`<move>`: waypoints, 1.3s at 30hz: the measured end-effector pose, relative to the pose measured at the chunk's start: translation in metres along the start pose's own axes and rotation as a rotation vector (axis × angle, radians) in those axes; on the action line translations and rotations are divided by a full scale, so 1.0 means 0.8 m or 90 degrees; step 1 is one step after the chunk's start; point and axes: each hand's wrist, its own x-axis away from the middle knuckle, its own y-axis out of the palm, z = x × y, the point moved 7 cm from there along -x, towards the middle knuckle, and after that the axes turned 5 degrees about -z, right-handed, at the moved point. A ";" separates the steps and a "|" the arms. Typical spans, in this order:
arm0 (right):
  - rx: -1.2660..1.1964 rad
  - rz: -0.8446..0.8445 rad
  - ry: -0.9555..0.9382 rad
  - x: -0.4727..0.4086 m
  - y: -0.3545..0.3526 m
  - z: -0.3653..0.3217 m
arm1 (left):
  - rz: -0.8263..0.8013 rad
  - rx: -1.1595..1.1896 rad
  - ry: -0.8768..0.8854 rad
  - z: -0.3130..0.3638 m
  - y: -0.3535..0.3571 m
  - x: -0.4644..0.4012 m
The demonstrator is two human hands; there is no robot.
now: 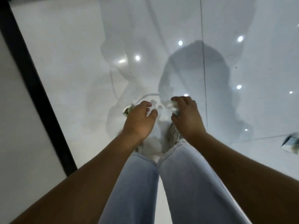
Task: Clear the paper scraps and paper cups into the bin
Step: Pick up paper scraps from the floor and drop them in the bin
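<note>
Both hands are held low over the glossy white floor (64, 62): crumpled paper (174, 107) is gripped by the curled right hand (186, 115), while a green-printed scrap (128, 110) shows beside the curled left hand (139, 118).

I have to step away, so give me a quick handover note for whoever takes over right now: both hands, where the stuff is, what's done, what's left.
Left hand: fingers curled over a green-and-white scrap, apparently gripping it, though blur hides the hold.
Right hand: pinching a crumpled pale paper scrap.
Both hands are out in front, above the shoes, over the glossy white floor.
One more blurred piece of paper litter lies on the floor at the right edge.
No bin or paper cup is in view.
Done: two scraps apparently picked up.
Left: bin them, collect the right-edge piece, find the cups.
</note>
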 end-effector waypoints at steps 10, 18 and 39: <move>-0.113 0.055 -0.034 0.121 -0.057 -0.135 | -0.037 0.129 -0.012 0.057 -0.045 0.144; -0.135 0.016 -0.086 0.162 -0.082 -0.199 | -0.027 0.287 -0.007 0.071 -0.088 0.194; 0.143 -0.204 -0.063 0.063 0.106 -0.125 | 0.161 0.080 -0.047 -0.130 -0.093 0.086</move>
